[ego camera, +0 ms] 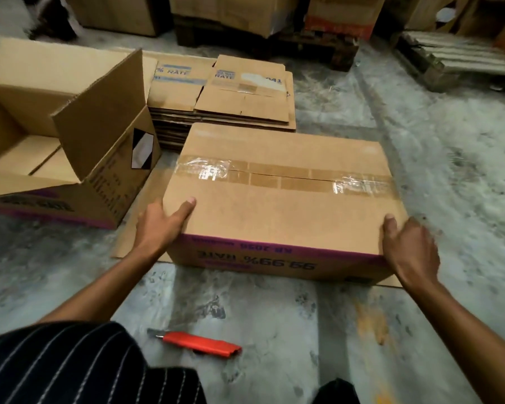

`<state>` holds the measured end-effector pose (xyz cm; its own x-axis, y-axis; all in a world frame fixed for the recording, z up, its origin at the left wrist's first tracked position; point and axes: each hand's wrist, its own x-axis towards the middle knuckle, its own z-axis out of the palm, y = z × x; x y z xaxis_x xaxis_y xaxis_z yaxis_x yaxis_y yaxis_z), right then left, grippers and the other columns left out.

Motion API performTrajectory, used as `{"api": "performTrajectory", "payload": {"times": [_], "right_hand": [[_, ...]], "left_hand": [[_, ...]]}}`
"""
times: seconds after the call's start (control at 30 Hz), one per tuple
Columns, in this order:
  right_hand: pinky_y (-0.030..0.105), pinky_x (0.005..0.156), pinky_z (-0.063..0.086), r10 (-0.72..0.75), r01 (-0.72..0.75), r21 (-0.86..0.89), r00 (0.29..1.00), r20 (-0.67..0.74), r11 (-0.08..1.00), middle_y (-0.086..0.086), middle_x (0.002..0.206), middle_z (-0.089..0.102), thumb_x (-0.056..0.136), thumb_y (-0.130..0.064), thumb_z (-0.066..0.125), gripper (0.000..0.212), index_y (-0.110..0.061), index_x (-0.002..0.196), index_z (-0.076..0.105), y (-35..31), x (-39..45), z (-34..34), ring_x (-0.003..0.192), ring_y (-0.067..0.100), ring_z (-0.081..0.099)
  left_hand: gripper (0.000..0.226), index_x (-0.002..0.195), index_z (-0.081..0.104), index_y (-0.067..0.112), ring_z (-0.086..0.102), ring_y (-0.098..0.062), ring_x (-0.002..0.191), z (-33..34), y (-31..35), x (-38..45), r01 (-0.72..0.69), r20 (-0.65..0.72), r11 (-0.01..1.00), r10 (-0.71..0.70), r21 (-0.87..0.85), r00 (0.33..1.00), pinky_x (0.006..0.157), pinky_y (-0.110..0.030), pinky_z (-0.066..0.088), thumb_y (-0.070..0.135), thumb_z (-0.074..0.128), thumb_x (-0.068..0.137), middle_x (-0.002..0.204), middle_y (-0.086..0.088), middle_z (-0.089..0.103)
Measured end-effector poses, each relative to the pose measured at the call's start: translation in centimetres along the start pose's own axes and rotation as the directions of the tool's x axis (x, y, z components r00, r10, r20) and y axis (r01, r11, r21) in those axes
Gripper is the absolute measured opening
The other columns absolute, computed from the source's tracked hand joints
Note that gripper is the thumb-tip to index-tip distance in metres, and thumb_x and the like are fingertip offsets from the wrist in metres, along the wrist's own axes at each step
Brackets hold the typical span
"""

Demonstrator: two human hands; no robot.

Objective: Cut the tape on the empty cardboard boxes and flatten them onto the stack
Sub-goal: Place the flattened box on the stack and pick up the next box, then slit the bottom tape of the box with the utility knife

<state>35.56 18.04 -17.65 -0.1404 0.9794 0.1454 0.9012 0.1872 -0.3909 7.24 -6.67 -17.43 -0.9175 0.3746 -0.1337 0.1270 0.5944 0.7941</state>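
The sealed box [283,196] sits on the floor [274,316] in front of the person, partly on a flat sheet of cardboard [134,228], with its taped seam [286,177] facing up and not yet cut. The left hand [161,225] grips the near left corner and the right hand [408,249] the near right corner, the fingers of each wrapped onto the box's sides with the thumbs on top. The red knife [200,342] lies on the floor close to the person's knee, just short of the box, and no hand is on it. The stack [225,103] of flattened boxes lies beyond the box's far edge, with an open box [67,147] to the left. The main risk looks to be the knife: it lies where a knee or foot could land on it as the person shifts, and whether its blade is out cannot be told. The crinkled tape at both ends of the seam may snag the blade, so a forced cut could slip toward the steadying hand
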Motion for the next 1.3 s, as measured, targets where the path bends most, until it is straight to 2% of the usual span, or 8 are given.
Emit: {"api": "performTrajectory", "payload": {"times": [0.13,0.33,0.43,0.67,0.83,1.03,1.2,1.3], "right_hand": [[0.046,0.094,0.037,-0.424,0.422,-0.042,0.899,-0.115,0.906,0.022,0.120,0.053,0.091,-0.023,0.052,0.032,-0.005,0.117,0.054,-3.0,-0.9,-0.2,0.111,0.037,0.047],[0.035,0.050,0.044,-0.955,0.960,0.090,0.273,-0.115,0.264,0.011,0.070,0.060,0.084,-0.013,0.058,0.013,-0.005,0.074,0.062,-10.3,-8.9,2.6,0.060,0.023,0.052],[0.035,0.050,0.041,-0.992,0.987,0.158,0.005,0.123,0.024,0.009,0.068,0.057,0.085,-0.018,0.058,0.019,-0.009,0.069,0.057,-11.6,-13.3,5.6,0.059,0.027,0.053],[0.043,0.074,0.045,-0.730,0.926,0.365,-0.187,0.657,0.091,0.020,0.104,0.059,0.084,-0.052,0.056,0.051,-0.005,0.105,0.054,-12.9,-20.8,11.8,0.093,0.038,0.056],[0.042,0.068,0.036,-0.689,0.923,0.337,-0.120,0.714,0.188,0.021,0.113,0.055,0.090,-0.020,0.049,0.029,-0.005,0.114,0.049,-13.5,-22.7,12.2,0.096,0.041,0.056],[0.036,0.061,0.032,-0.743,0.847,0.390,0.009,0.670,0.362,0.004,0.095,0.051,0.090,-0.025,0.043,0.013,-0.020,0.100,0.047,-12.2,-16.6,6.0,0.076,0.027,0.051],[0.018,0.055,0.033,-0.754,0.672,0.345,0.562,0.339,0.656,-0.014,0.074,0.048,0.092,-0.031,0.042,0.011,-0.025,0.085,0.048,-12.4,-11.3,-1.1,0.064,0.007,0.048],[0.022,0.055,0.035,-0.629,0.600,0.191,0.743,0.228,0.777,-0.004,0.076,0.052,0.096,-0.040,0.034,0.028,-0.019,0.086,0.049,-13.9,-7.1,-1.1,0.065,0.010,0.050]], "left_hand": [[0.065,0.132,0.048,0.005,0.054,-0.028,0.111,-0.3,0.5,0.9,0.040,0.055,0.999,-0.042,0.027,0.998,0.077,-0.032,0.041,0.049,0.059,0.086,0.129,-0.015,0.057],[0.064,0.131,0.050,0.013,0.050,-0.017,0.097,-1.4,0.0,2.0,0.047,0.195,0.999,-0.045,-0.005,0.980,0.080,-0.031,0.043,0.053,0.061,0.083,0.111,0.003,0.054],[0.068,0.129,0.052,0.019,0.059,-0.018,0.104,-1.6,-0.8,2.4,0.049,0.258,0.997,-0.033,-0.055,0.966,0.091,-0.036,0.049,0.059,0.064,0.076,0.122,0.002,0.062],[0.061,0.127,0.051,0.022,0.060,-0.017,0.106,-1.8,-2.1,3.3,0.037,0.369,0.990,0.015,-0.134,0.929,0.097,-0.038,0.048,0.056,0.064,0.078,0.121,0.003,0.063],[0.068,0.130,0.048,0.029,0.064,-0.017,0.099,-2.5,-2.8,4.0,0.091,0.546,0.983,0.012,-0.161,0.837,0.085,-0.043,0.054,0.063,0.065,0.072,0.116,0.004,0.065],[0.091,0.130,0.046,0.025,0.060,-0.021,0.103,-3.4,-2.6,6.7,0.137,0.640,0.986,-0.045,-0.095,0.767,0.091,-0.048,0.049,0.067,0.073,0.054,0.116,0.002,0.063],[0.083,0.128,0.043,0.029,0.060,-0.021,0.105,-2.7,-2.5,7.5,0.198,0.661,0.962,-0.024,-0.190,0.750,0.095,-0.048,0.046,0.064,0.074,0.059,0.113,0.004,0.064],[0.066,0.134,0.039,0.028,0.063,-0.016,0.098,-1.8,-3.2,6.5,0.229,0.664,0.931,0.020,-0.285,0.747,0.081,-0.036,0.051,0.049,0.067,0.078,0.107,0.006,0.065]]}}
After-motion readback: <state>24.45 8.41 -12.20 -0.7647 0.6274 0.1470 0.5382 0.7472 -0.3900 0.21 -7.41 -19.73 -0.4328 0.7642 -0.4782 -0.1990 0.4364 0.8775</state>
